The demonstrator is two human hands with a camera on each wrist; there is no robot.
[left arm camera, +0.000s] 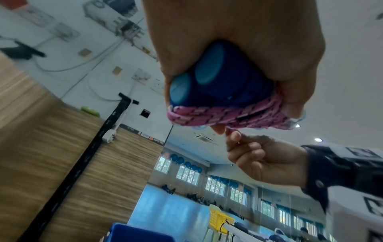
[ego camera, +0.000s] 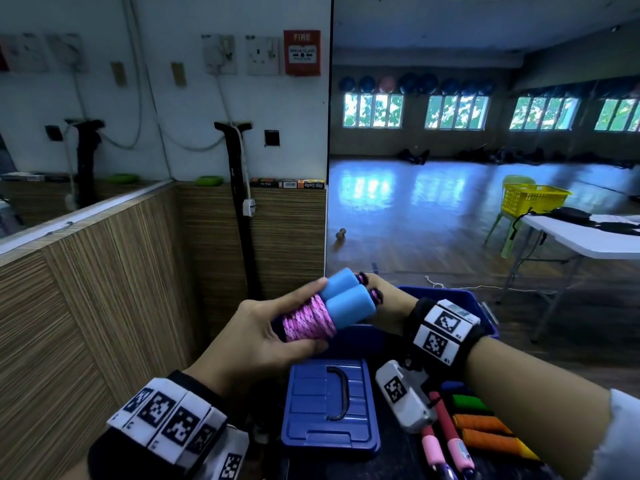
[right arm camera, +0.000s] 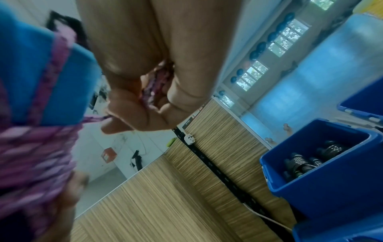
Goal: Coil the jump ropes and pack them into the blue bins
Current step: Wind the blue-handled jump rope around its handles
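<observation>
So my left hand (ego camera: 263, 332) is curled around the jump rope (ego camera: 310, 322), squeezing both blue foam handles (ego camera: 346, 299) side by side so the pink wraps can't spring loose. My right hand (left arm camera: 263, 162) is pinching the loose cord end to cinch it, I think. The bundle's up in the air over the near edge of the blue bin (ego camera: 481, 313), so dropping it in looks like the next step.

My left hand (ego camera: 263, 336) feels braided pink rope (ego camera: 308, 322), matt blue foam handles (ego camera: 346, 299); the blue bin lid (ego camera: 329, 403) is glossy plastic.
</observation>
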